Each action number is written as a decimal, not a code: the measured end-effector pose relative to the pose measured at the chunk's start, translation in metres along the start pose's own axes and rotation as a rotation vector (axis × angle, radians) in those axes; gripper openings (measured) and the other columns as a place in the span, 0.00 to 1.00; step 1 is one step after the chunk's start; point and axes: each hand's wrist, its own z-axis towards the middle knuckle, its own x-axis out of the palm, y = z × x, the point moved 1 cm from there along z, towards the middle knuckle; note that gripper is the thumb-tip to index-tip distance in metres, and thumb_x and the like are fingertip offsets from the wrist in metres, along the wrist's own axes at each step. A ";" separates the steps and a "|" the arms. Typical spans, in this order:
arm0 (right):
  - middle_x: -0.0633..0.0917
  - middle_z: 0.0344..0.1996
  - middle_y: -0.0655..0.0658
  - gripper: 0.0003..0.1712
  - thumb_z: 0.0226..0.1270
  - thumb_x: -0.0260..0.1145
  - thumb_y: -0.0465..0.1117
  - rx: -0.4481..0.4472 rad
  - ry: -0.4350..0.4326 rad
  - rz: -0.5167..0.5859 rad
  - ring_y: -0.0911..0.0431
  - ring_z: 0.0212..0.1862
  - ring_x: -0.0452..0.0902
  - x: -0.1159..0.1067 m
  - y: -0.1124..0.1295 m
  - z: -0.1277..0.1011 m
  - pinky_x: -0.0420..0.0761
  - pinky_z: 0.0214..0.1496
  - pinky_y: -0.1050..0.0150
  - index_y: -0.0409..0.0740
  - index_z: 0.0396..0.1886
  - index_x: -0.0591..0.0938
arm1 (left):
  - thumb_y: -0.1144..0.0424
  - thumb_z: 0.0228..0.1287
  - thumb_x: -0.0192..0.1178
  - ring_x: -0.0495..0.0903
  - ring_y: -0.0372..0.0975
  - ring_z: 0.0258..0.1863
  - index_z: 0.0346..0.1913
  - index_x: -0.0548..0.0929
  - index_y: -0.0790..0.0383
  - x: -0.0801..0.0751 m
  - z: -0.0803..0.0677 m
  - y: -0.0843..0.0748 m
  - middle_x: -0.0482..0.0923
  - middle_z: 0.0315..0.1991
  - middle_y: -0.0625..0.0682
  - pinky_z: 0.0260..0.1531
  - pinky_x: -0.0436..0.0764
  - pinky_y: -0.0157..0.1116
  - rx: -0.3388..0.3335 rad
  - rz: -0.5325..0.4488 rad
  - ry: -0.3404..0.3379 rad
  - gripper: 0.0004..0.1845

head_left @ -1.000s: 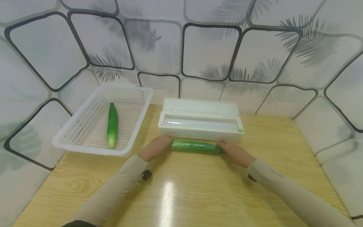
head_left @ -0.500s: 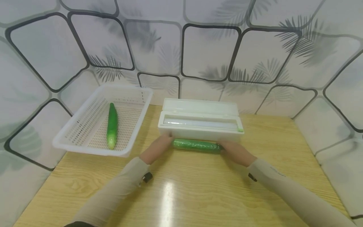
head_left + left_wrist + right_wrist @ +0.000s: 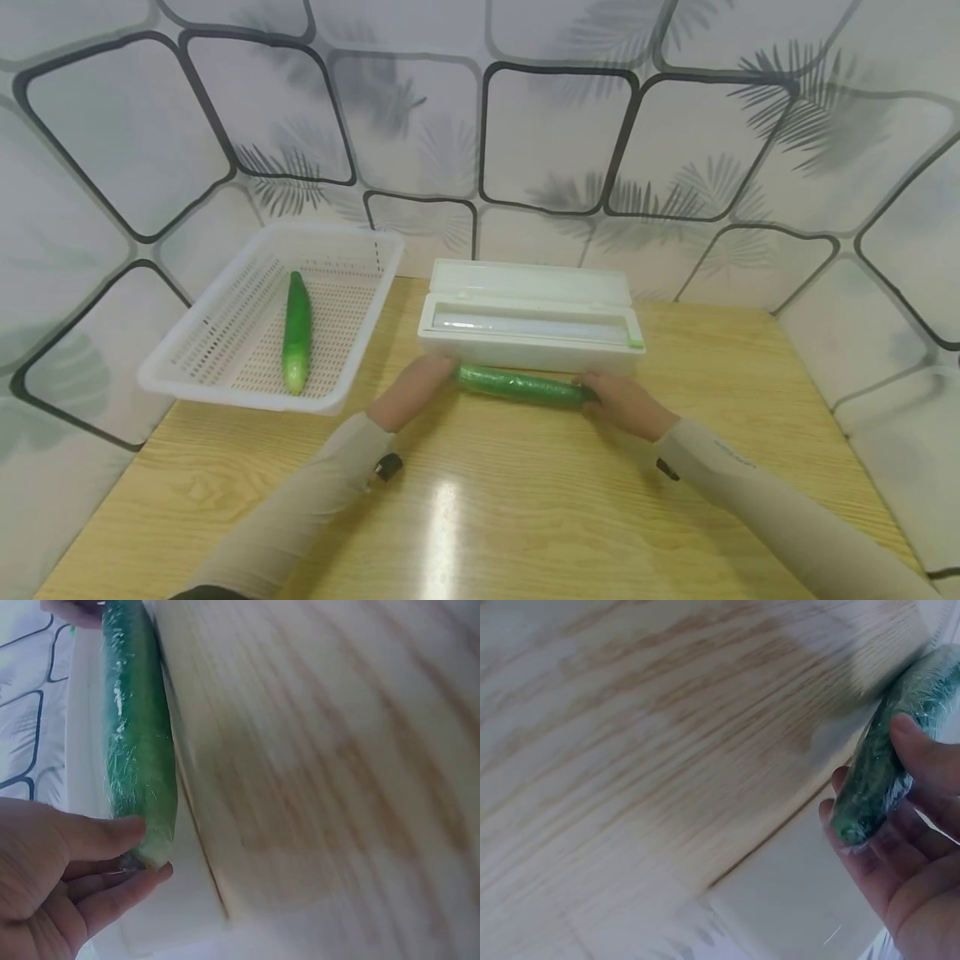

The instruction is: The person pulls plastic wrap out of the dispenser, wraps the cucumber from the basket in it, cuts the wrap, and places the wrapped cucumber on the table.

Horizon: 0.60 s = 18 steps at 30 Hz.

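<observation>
Wrapped cucumber (image 3: 519,387) lying crosswise between both hands, just in front of the wrap box (image 3: 531,319). Left hand (image 3: 411,389) pinches one end between thumb and fingers; right hand (image 3: 624,402) curls its fingers round the other.

1. Wrapped cucumber (image 3: 517,387): dark green under glossy clear film, paler at one tip.
2. Cucumber (image 3: 297,330) in the basket: green, pale end.
3. Basket (image 3: 225,392): white, perforated.
4. Box (image 3: 525,287): white, small green tab.
5. Bench (image 3: 525,517): light wood grain.
6. Wall (image 3: 555,142): pale grey, black rounded outlines, grey palm leaves.
7. Sleeves (image 3: 750,492): beige.
</observation>
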 end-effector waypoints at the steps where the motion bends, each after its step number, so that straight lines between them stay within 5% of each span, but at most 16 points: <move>1: 0.83 0.43 0.40 0.20 0.54 0.68 0.34 0.005 -0.004 0.001 0.48 0.46 0.80 0.000 0.000 0.000 0.79 0.52 0.51 0.35 0.49 0.78 | 0.74 0.64 0.50 0.80 0.49 0.42 0.41 0.77 0.68 0.001 0.001 0.000 0.80 0.40 0.60 0.47 0.81 0.42 -0.012 0.004 0.009 0.07; 6: 0.85 0.42 0.42 0.16 0.56 0.66 0.34 -0.016 -0.043 -0.053 0.48 0.46 0.81 0.000 0.000 0.001 0.79 0.52 0.52 0.38 0.46 0.79 | 0.75 0.61 0.54 0.79 0.49 0.42 0.44 0.78 0.70 0.007 0.004 -0.001 0.79 0.42 0.61 0.44 0.82 0.40 -0.050 0.049 0.033 0.09; 12: 0.82 0.47 0.42 0.12 0.63 0.61 0.35 -0.071 -0.072 -0.043 0.46 0.54 0.78 0.003 -0.004 0.006 0.75 0.61 0.49 0.43 0.46 0.78 | 0.76 0.57 0.57 0.77 0.47 0.35 0.37 0.79 0.71 0.008 0.004 -0.002 0.78 0.36 0.61 0.36 0.81 0.38 -0.045 0.085 0.021 0.05; 18: 0.80 0.50 0.41 0.15 0.68 0.57 0.39 -0.021 0.035 -0.006 0.46 0.55 0.76 0.004 -0.002 0.005 0.73 0.63 0.49 0.40 0.52 0.75 | 0.75 0.53 0.59 0.78 0.47 0.34 0.35 0.78 0.67 0.002 0.000 -0.003 0.80 0.32 0.58 0.39 0.81 0.41 -0.034 -0.001 0.035 0.06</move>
